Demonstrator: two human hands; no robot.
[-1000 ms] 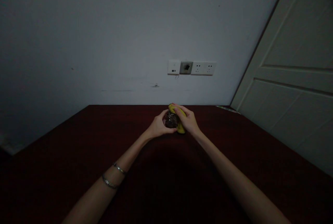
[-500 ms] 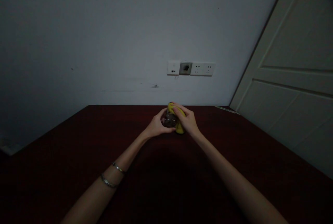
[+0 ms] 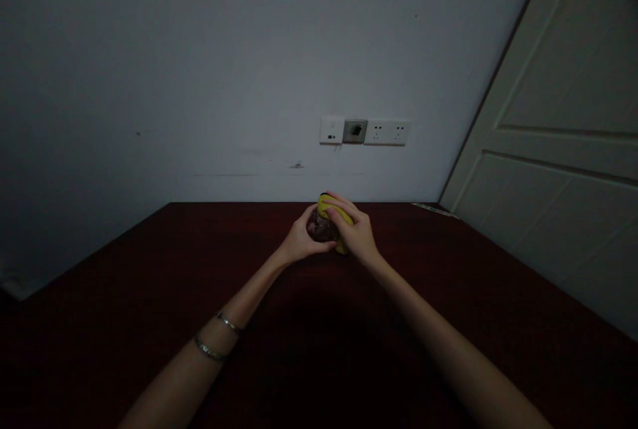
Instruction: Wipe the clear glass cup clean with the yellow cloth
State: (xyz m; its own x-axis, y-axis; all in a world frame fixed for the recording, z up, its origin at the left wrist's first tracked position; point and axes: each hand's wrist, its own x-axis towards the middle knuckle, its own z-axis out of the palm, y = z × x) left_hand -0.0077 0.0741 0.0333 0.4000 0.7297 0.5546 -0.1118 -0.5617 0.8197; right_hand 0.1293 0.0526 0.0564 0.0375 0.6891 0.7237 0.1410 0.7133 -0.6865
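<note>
Over the far middle of a dark red table (image 3: 149,323), my left hand (image 3: 299,242) wraps round a small clear glass (image 3: 319,228) from the left. My right hand (image 3: 356,233) presses a yellow cloth (image 3: 329,206) against the glass's top and right side, its fingers curled over the cloth. Both hands are closed and touch each other around the glass. Much of the glass is hidden by fingers. Two thin bracelets sit on my left forearm.
A grey wall rises just behind the table, with a row of white sockets (image 3: 365,131) above the hands. A white panelled door (image 3: 563,150) stands at the right. The room is dim.
Both hands, with the glass and the cloth, have shifted slightly left and away from me. The grips look the same.
</note>
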